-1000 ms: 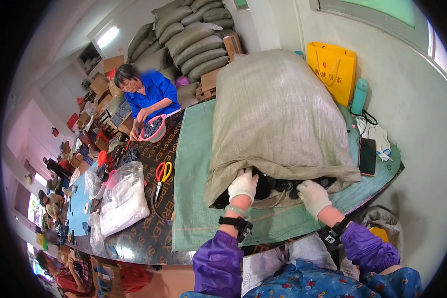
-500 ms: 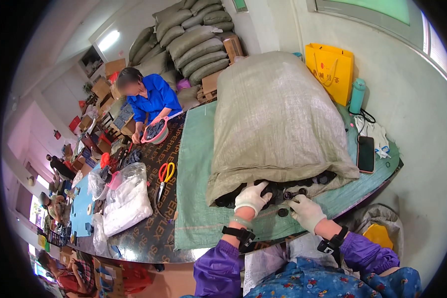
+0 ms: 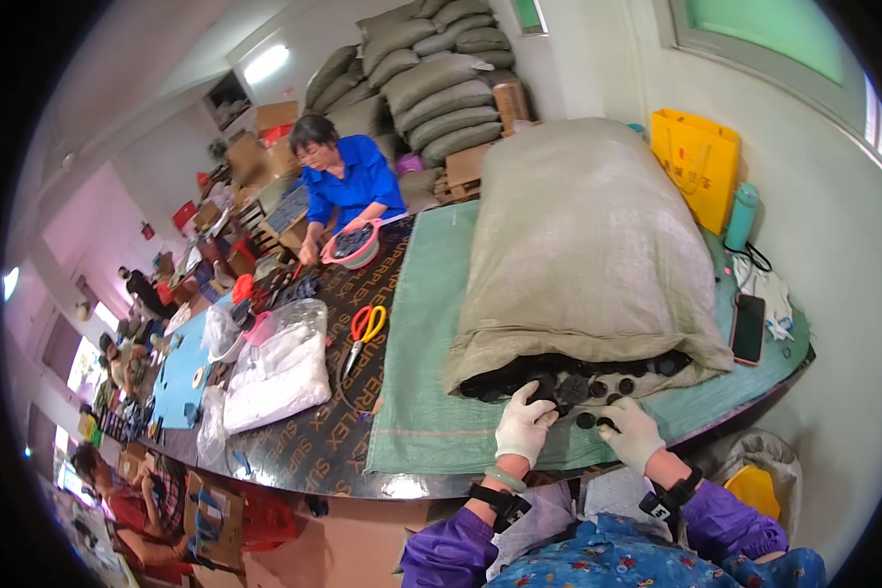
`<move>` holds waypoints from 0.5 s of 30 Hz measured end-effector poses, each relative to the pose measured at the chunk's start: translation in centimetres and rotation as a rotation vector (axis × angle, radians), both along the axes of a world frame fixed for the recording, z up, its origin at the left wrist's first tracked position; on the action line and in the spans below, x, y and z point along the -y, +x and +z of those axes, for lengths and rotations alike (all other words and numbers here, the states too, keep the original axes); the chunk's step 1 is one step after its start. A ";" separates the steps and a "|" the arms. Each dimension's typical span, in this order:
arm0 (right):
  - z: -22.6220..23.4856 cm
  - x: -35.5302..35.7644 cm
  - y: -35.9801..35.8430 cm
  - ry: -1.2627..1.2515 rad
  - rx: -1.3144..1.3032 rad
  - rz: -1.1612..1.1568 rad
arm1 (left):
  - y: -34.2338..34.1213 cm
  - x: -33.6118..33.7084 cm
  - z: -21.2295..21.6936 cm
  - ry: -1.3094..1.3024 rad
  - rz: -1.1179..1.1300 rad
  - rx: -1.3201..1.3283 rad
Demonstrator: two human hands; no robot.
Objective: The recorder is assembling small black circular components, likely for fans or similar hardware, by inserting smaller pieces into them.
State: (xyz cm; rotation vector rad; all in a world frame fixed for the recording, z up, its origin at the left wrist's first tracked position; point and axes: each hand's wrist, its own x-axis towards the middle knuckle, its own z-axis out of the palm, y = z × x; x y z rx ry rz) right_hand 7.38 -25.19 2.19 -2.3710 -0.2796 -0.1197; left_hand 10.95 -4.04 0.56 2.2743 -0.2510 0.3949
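Note:
A large woven sack [image 3: 598,235] lies on the table with its mouth towards me, and small black round pieces [image 3: 625,386] spill out of it. What exactly the pieces are, I cannot make out. My left hand [image 3: 524,429], in a white glove, is closed at the sack's mouth with dark round pieces [image 3: 542,388] at its fingertips. To its right, my gloved right hand [image 3: 633,433] pinches a small black piece [image 3: 609,424]. One loose black piece [image 3: 585,420] rests on the green woven sheet [image 3: 412,392] between the hands.
Red-and-yellow scissors [image 3: 365,333] and clear plastic bags [image 3: 284,377] lie to the left. Across the table, a person in blue [image 3: 348,186] works at a pink bowl [image 3: 351,257]. A phone [image 3: 748,328], gloves [image 3: 776,294], a teal bottle [image 3: 742,216] and a yellow bag [image 3: 694,162] are at the right.
My left hand has drawn back out of the sack's mouth, bringing dark pieces to its edge. My right hand has closed on a small black piece. The view has shifted.

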 end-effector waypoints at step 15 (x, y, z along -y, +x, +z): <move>2.9 -4.0 -2.3 0.232 0.248 0.159 | -5.5 1.0 2.1 -0.732 -0.124 -0.284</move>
